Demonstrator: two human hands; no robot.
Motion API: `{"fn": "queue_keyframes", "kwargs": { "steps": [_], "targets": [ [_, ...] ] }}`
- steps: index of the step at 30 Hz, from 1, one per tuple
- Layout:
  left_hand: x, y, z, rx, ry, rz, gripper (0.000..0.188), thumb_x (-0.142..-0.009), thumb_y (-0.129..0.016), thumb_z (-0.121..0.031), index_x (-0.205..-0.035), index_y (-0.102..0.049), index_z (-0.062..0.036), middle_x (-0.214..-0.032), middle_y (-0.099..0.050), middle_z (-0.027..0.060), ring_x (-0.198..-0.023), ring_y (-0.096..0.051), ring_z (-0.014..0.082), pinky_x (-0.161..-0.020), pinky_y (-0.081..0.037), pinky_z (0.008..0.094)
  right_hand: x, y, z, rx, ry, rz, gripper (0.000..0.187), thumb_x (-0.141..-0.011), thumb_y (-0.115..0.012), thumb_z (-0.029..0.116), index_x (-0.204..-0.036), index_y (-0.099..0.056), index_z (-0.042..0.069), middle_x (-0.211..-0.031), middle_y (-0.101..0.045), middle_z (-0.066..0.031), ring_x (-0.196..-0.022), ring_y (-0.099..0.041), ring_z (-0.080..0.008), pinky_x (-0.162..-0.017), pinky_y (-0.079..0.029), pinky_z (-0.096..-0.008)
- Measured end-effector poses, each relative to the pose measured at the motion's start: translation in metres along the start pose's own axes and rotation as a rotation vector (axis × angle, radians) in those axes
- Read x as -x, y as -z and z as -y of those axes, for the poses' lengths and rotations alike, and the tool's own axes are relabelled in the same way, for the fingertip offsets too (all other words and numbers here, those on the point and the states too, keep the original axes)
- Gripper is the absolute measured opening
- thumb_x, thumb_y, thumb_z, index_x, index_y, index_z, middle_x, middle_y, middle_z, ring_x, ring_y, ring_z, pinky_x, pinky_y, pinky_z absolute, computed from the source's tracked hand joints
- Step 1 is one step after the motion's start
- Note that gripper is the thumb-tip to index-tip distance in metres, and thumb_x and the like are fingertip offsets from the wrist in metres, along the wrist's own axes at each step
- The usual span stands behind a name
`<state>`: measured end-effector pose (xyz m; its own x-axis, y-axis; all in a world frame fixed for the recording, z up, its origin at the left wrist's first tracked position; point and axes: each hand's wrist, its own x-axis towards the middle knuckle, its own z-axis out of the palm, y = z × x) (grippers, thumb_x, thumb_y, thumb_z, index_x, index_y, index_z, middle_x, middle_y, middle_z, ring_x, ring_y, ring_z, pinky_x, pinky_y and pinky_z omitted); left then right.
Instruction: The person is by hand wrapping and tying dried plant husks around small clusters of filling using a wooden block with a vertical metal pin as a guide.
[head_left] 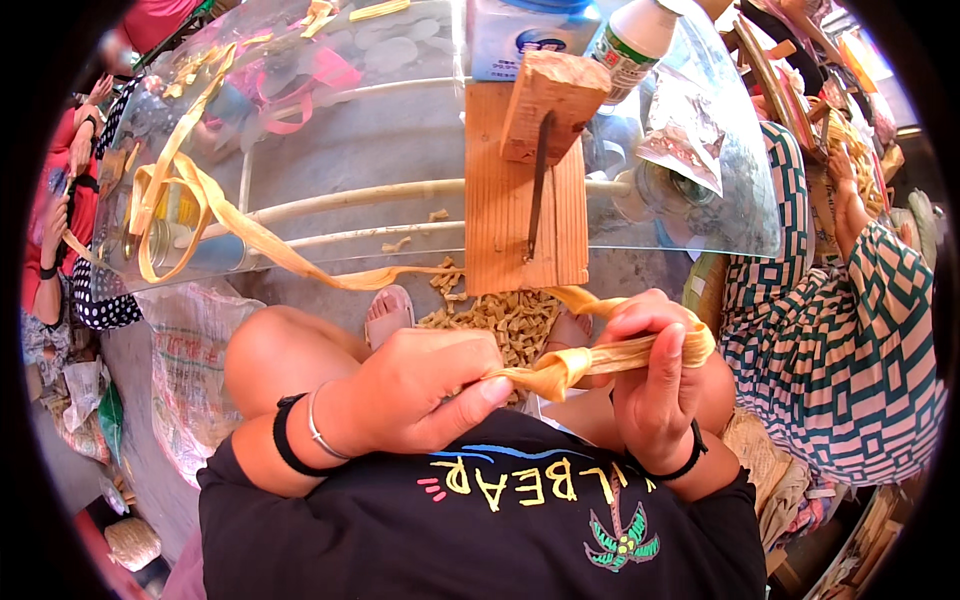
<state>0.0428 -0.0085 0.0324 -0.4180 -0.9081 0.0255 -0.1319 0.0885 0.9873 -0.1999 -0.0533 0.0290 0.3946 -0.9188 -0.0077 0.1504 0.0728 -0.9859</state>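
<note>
A flat yellow strip (625, 357), folded and with a loose knot in it, stretches between my hands above my lap. My left hand (425, 385) is closed, its thumb and fingers pinching the strip's left end. Round the fingers of my right hand (655, 375) the strip makes a loop, with the thumb raised against it. Part of it runs back toward the wooden board (488, 200). A dark metal blade (539, 185) leans from a wooden block (550, 110) on that board. Below, between my feet, lies a heap of small yellow knotted pieces (500, 325).
Another long yellow strip (265, 240) curls over the glass table (360, 215) and its front edge. Behind the block stand a blue-white package (495, 45) and a white bottle (640, 40). A person in patterned trousers (830, 350) sits at right; another person's hands (55, 220) show at left.
</note>
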Motion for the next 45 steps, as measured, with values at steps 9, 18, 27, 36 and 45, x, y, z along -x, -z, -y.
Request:
{"fn": "queue_keyframes", "kwargs": {
  "steps": [9, 18, 27, 36, 45],
  "targets": [
    [-0.017, -0.038, 0.012, -0.502, -0.295, -0.171, 0.046, -0.076, -0.069, 0.005, -0.118, -0.05, 0.0018, -0.096, -0.063, 0.0161, -0.077, -0.064, 0.0309, -0.067, -0.053, 0.0367, 0.008, -0.011, -0.022, -0.192, -0.11, -0.024, 0.035, -0.11, -0.033, 0.023, -0.108, -0.059, -0.001, -0.108, -0.054, -0.0107, -0.088, -0.052, -0.013, -0.073, -0.044, -0.0276],
    [-0.002, -0.051, 0.026, -0.253, -0.324, -0.13, 0.029, -0.083, -0.068, 0.004, -0.109, -0.056, -0.0002, -0.09, -0.064, 0.0151, -0.067, -0.063, 0.0246, -0.055, -0.05, 0.0311, 0.015, -0.003, -0.039, -0.814, -0.493, 0.087, 0.042, -0.109, -0.028, 0.037, -0.077, -0.04, 0.013, -0.073, -0.051, -0.0059, -0.051, -0.039, -0.0116, -0.052, -0.036, -0.0241],
    [0.011, -0.016, 0.018, -0.266, -0.25, -0.161, 0.021, -0.08, -0.072, 0.006, -0.095, -0.061, -0.0033, -0.071, -0.062, 0.0072, -0.069, -0.063, 0.0194, -0.069, -0.055, 0.0352, 0.015, 0.006, -0.034, -0.739, -0.464, -0.111, 0.043, -0.109, -0.034, 0.037, -0.076, -0.045, 0.011, -0.073, -0.052, -0.0039, -0.053, -0.042, -0.0117, -0.05, -0.038, -0.0244],
    [0.001, -0.024, 0.009, 0.232, -0.009, -0.092, 0.079, -0.081, -0.065, 0.015, -0.147, -0.025, -0.0042, -0.086, -0.048, 0.0045, -0.072, -0.055, 0.0065, -0.063, -0.049, 0.0217, 0.007, -0.001, -0.048, 0.291, -0.223, 0.491, 0.039, -0.096, -0.064, 0.039, -0.093, -0.066, 0.0, -0.069, -0.064, -0.0137, -0.062, -0.063, -0.024, -0.058, -0.048, -0.0339],
    [-0.042, -0.014, 0.01, -0.369, -0.229, -0.297, 0.042, -0.077, -0.081, -0.001, -0.114, -0.059, -0.0008, -0.095, -0.066, 0.0142, -0.072, -0.059, 0.0164, -0.06, -0.047, 0.0254, -0.026, -0.003, -0.027, 0.056, 0.063, -0.004, 0.033, -0.085, -0.076, 0.002, -0.11, -0.054, 0.0, -0.097, -0.061, -0.0042, -0.074, -0.058, -0.0039, -0.06, -0.046, -0.0183]
  ]
}}
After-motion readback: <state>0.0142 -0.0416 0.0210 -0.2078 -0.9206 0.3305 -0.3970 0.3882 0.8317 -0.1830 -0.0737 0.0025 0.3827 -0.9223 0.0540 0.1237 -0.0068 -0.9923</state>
